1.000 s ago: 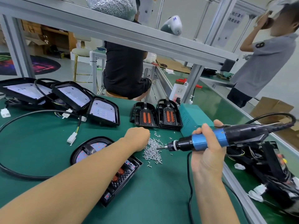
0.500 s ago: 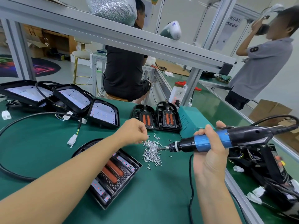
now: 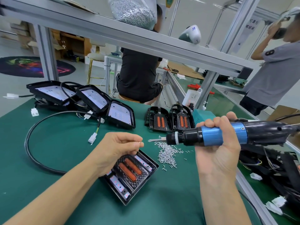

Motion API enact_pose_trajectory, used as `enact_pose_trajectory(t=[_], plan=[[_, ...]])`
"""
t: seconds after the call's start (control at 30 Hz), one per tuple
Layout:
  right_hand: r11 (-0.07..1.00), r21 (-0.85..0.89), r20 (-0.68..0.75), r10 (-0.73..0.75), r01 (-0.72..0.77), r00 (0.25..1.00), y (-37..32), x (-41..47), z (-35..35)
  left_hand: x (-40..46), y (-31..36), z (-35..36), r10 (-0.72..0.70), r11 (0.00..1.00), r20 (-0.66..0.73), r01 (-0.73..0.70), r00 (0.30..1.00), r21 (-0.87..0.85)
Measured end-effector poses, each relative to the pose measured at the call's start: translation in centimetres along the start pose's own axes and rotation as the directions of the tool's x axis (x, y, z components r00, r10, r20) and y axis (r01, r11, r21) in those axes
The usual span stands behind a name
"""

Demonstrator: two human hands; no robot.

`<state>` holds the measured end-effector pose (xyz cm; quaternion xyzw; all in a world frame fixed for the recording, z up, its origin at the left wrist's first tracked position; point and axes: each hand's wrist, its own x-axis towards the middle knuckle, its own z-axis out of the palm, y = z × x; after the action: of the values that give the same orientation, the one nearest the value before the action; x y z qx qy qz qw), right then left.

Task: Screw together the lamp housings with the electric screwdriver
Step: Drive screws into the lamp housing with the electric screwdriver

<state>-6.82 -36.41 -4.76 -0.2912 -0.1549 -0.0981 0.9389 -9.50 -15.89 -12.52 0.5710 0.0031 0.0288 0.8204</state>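
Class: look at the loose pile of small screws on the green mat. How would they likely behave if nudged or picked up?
The screws look tiny, so probably light and fiddly to pinch. Strays already lie around the pile, so a nudge would likely scatter them further. The green mat probably slows rolling.

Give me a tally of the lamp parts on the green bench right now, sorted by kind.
Housings with white LED panels, back left: 3
Housings with orange strips: 3, two at the back and one under the left hand
Total: 6

The black tangle at the right edge is too jumbled to count.
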Motion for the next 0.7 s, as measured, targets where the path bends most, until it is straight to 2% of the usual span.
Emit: enact_pose_trajectory(t=[0.47, 0.7], plan=[[0.998, -0.05, 0.06, 0.031, -0.028, 0.998, 1.4, -1.6, 2.0, -2.0, 0.5, -0.2, 0.032, 0.999, -0.021, -0.033, 0.999, -0.043], [0.996, -0.086, 0.068, 0.025, -0.019, 0.997, 1.3, -1.8, 2.0, -2.1, 0.4, 0.0, 0.07, 0.997, -0.033, -0.068, 0.997, 0.044]])
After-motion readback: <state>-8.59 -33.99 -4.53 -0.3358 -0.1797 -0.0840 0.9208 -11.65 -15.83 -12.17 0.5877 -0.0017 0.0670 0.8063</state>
